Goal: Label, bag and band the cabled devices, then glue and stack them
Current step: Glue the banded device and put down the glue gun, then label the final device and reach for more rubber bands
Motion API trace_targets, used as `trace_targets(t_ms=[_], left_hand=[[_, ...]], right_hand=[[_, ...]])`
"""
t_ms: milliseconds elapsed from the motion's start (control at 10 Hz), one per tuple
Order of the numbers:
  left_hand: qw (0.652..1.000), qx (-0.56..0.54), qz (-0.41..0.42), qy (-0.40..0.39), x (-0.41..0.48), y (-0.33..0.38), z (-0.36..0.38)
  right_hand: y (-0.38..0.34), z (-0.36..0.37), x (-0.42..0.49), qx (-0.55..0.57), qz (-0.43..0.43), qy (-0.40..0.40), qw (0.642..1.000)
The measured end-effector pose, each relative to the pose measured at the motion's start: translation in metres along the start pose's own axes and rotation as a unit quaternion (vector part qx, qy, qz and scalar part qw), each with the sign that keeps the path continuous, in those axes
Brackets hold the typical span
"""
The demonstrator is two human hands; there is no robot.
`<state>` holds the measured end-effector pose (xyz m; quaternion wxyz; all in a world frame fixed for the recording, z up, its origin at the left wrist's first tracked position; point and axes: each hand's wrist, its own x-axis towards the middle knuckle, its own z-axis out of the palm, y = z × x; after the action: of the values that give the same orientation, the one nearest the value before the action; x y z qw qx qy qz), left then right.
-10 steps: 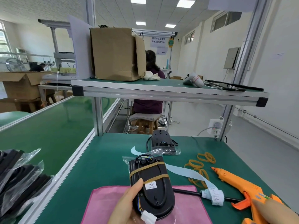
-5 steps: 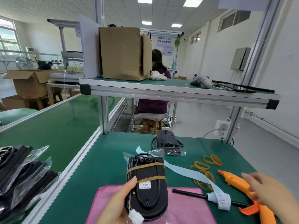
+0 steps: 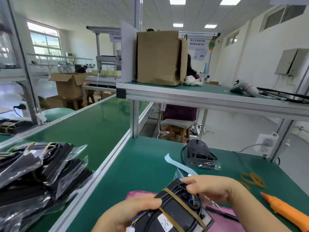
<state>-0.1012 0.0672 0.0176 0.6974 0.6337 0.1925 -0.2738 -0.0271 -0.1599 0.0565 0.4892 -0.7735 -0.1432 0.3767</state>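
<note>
Cabled device (image 3: 180, 213): black, two tan bands (image 3: 185, 206) round it, white label (image 3: 164, 221); lower centre of frame, over pink cloth (image 3: 224, 225). Left hand (image 3: 127, 213) grips its left edge, thumb on top. Right hand (image 3: 212, 188) has its fingers curled onto its upper end. Lower right: orange glue gun (image 3: 287, 213), loose rubber bands (image 3: 252, 180). Centre: second bagged device (image 3: 199, 153). Lower left: pile of bagged devices (image 3: 33, 178).

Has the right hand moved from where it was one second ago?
Yes. The right hand has left the orange glue gun and gone leftward from it; it now grips the top end of the banded device.
</note>
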Motion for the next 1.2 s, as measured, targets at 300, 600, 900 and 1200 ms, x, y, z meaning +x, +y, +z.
trace_targets(t_ms=[300,600,900,1200], left_hand=[[0.938,-0.318,0.121,-0.073,-0.014,0.012,-0.031],[0.896,-0.202,0.307,0.249,0.012,-0.008,-0.011],[0.769,-0.332,0.497,0.226,-0.030,0.044,-0.078],[0.688,-0.377,0.497,0.370,-0.038,0.087,-0.157]], right_hand=[[0.014,0.012,0.050,0.342,-0.027,0.071,0.937],[-0.058,0.072,0.100,0.427,-0.029,0.021,0.904],[-0.169,0.140,0.145,0.433,-0.089,0.026,0.897],[-0.241,0.199,0.213,0.409,-0.075,0.024,0.909]])
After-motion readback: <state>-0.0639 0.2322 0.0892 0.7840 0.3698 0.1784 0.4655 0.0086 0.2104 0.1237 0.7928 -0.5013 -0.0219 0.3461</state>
